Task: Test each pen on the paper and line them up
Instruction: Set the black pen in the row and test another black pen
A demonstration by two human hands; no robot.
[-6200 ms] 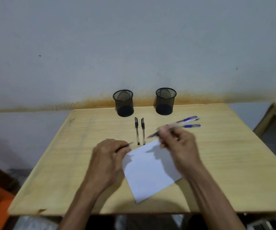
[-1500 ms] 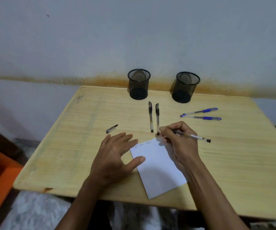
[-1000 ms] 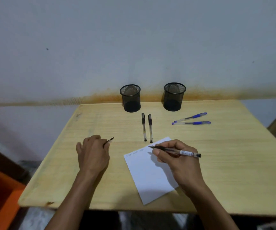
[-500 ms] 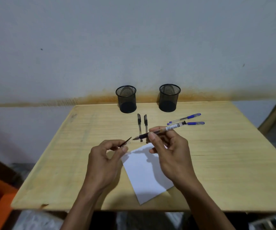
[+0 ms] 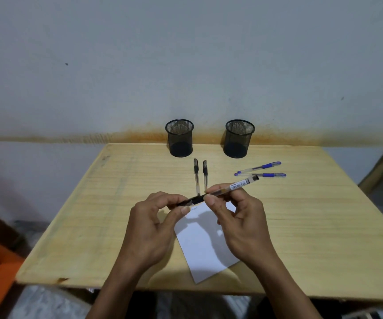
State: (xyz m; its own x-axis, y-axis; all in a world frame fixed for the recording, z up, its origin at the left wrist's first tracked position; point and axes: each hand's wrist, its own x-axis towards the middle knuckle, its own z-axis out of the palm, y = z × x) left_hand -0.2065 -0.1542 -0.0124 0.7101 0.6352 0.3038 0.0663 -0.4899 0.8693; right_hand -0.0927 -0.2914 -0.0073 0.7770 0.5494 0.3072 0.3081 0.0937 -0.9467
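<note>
A: Where is the pen under test?

B: The black pen [image 5: 222, 191] is in the air above the table [image 5: 312, 217], slanting from lower left to upper right, over the top edge of the paper [image 5: 205, 247]. Both hands have it.

A: How are they gripping?

B: The right hand [image 5: 238, 224] pinches the clear barrel between thumb and fingertips, near the dark grip section. The left hand [image 5: 153, 226] is closed with thumb and forefinger on the dark tip end of the same pen, where the cap [image 5: 185, 202] sits. Whether the cap is fully seated I cannot tell; the fingers hide the join.

A: So the pen lies between the two hands?

B: Its front end, yes. The back end, with a printed label, juts out past the right hand toward the far right.

A: And the paper?

B: White, lying tilted on the table just below and between the hands, partly covered by them. Faint marks show at its top edge near the left thumb.

A: The other pens?

B: Two black pens [image 5: 200, 176] lie side by side beyond the hands, nearly parallel, caps toward the wall. Two blue pens [image 5: 260, 171] lie to the right of them, close together. Behind stand the left mesh cup [image 5: 179, 137] and the right mesh cup [image 5: 239, 138], well apart from each other.
</note>
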